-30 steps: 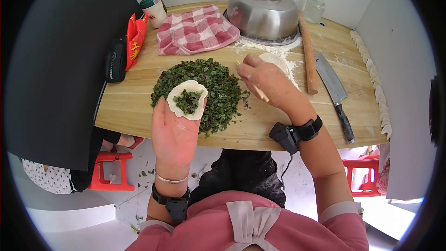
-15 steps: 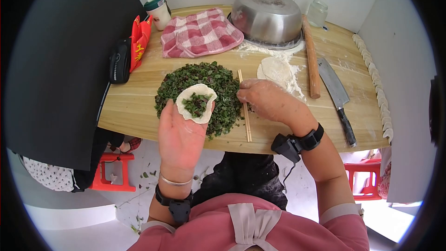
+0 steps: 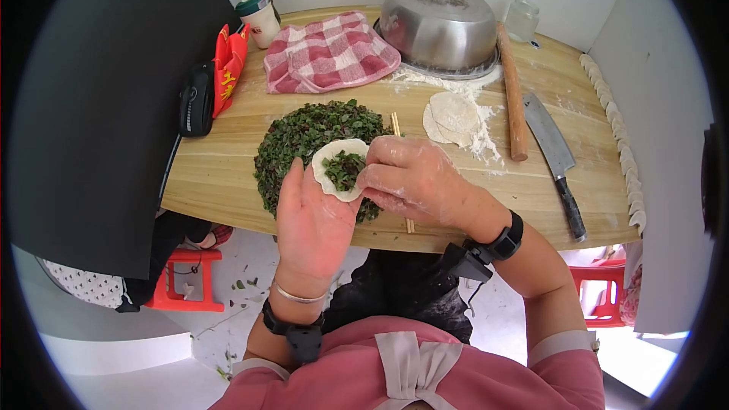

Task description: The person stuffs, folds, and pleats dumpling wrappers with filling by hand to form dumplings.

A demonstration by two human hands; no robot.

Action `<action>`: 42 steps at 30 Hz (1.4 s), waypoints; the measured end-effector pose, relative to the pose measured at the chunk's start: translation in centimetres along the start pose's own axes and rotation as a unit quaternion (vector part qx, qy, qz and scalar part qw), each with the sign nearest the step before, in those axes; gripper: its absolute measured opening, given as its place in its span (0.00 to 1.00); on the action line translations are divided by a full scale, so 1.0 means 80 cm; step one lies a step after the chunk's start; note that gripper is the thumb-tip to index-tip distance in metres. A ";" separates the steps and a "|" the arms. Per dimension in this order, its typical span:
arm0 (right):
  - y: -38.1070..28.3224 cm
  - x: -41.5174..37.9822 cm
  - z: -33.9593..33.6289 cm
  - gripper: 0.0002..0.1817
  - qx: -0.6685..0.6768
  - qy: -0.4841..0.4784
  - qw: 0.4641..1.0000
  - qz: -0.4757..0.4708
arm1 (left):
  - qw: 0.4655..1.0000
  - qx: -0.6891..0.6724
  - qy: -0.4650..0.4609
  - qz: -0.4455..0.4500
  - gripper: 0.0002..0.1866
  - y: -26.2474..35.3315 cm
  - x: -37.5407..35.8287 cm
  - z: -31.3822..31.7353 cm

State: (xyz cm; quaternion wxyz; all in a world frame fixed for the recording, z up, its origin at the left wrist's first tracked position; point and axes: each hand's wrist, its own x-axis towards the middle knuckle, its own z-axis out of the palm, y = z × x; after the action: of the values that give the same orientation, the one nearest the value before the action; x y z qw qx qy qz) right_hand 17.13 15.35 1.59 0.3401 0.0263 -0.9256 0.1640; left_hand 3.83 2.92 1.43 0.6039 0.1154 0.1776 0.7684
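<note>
On my left hand (image 3: 315,220), palm up, lies a round dough wrapper (image 3: 322,175) with chopped green filling (image 3: 343,169) in its middle. My right hand (image 3: 410,181) is at the wrapper's right edge, its floury fingers closed on that edge. Behind my hands is a large heap of chopped greens (image 3: 300,133). A pair of chopsticks (image 3: 396,124) lies on the table, partly hidden under my right hand. Flat dough wrappers (image 3: 454,115) rest in loose flour beyond my right hand.
A rolling pin (image 3: 514,99) and a cleaver (image 3: 548,137) lie on the right. Folded dumplings (image 3: 616,125) line the right edge. At the back are an upturned metal bowl (image 3: 438,26), a checked cloth (image 3: 330,53), a bottle (image 3: 259,19) and a glass jar (image 3: 522,20).
My right hand has moved left from the chopsticks to the wrapper's edge. My left hand, with the wrapper and filling, has shifted slightly right.
</note>
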 end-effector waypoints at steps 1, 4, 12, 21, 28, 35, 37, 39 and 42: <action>-0.001 0.001 0.000 0.12 0.028 0.015 0.999 0.022 | 1.000 0.017 0.005 0.003 0.27 -0.001 0.000 0.002; -0.004 0.003 -0.003 0.10 0.069 0.056 0.994 0.059 | 0.996 0.084 0.005 0.010 0.24 -0.011 0.001 -0.001; 0.001 0.004 -0.008 0.07 0.073 0.110 0.984 0.117 | 0.953 0.292 -0.021 0.082 0.19 -0.029 0.001 0.003; 0.001 0.002 -0.008 0.07 0.093 0.084 0.980 0.155 | 0.955 0.287 -0.007 0.081 0.13 -0.034 0.003 -0.002; -0.009 0.004 -0.009 0.11 0.145 0.104 0.972 0.153 | 0.900 0.430 0.011 0.068 0.15 -0.021 0.001 -0.011; -0.010 0.007 -0.014 0.16 0.124 0.132 0.978 0.107 | 0.949 0.299 0.047 0.087 0.13 -0.014 0.000 -0.009; -0.004 0.005 -0.018 0.17 0.108 0.101 0.984 0.104 | 0.964 0.250 0.030 0.091 0.14 -0.005 -0.002 -0.014; 0.001 0.003 -0.019 0.18 0.092 0.070 0.988 0.101 | 0.967 0.234 0.017 0.096 0.13 -0.003 -0.002 -0.017; 0.005 0.001 -0.015 0.17 0.105 0.007 0.990 0.091 | 0.965 0.240 0.022 0.103 0.12 -0.001 -0.003 -0.016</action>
State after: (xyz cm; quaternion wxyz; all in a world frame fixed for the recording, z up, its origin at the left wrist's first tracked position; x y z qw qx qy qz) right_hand 17.77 16.10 2.41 0.3250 -0.0238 -0.8994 0.2912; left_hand 3.47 2.50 0.27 0.4717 0.2581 0.3572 0.7637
